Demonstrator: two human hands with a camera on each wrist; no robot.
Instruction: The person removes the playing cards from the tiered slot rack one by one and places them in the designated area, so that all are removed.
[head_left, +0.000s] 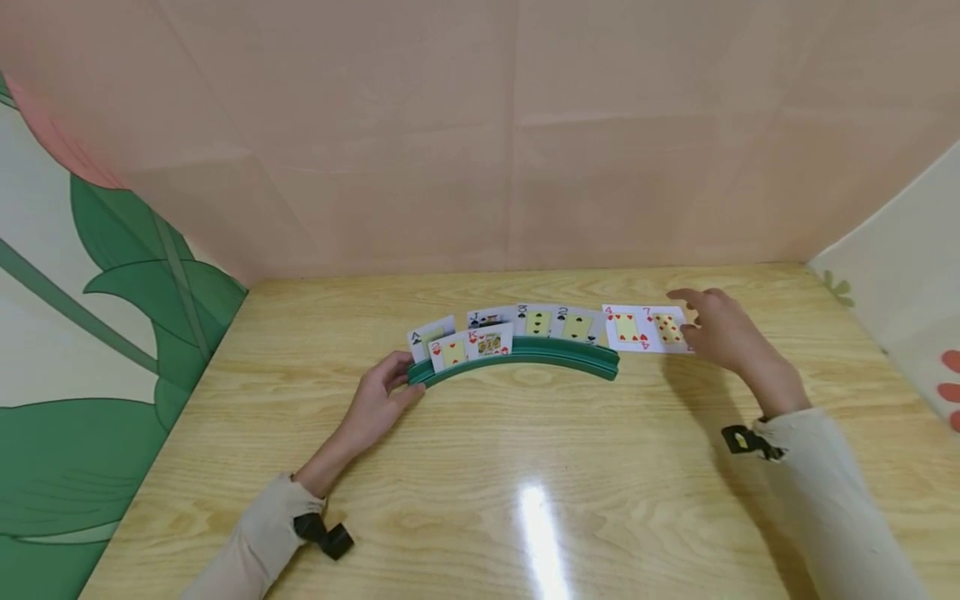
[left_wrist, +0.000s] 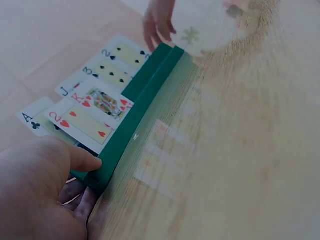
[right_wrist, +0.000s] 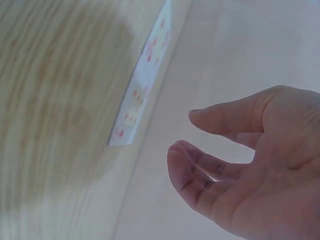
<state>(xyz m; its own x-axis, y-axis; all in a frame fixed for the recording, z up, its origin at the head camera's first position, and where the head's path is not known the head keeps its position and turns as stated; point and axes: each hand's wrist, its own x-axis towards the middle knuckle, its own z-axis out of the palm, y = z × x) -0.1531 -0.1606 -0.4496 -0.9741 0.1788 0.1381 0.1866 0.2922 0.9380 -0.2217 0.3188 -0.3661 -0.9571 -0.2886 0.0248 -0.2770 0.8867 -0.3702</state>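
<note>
A curved green card holder (head_left: 555, 350) stands on the table with several playing cards in it. Its front row carries the two of hearts (left_wrist: 82, 124) and the king of hearts (left_wrist: 105, 103); behind are the ace of clubs (left_wrist: 34, 117), a jack, the three of spades (head_left: 537, 322) and the two of spades (head_left: 577, 323). My left hand (head_left: 378, 396) grips the holder's left end, thumb on its front. Flat on the table past the right end lie a red four (head_left: 625, 329) and a red seven (head_left: 666, 330), overlapping. My right hand (head_left: 720, 329) hovers over the seven's right edge, thumb and fingers apart, holding nothing.
The wooden table (head_left: 420, 500) meets a pink cloth backdrop (head_left: 510, 192) behind the cards. Leaf-patterned panels (head_left: 112, 467) border the left side, and a pale wall (head_left: 915, 275) stands at the right. A bright light streak shines near the front.
</note>
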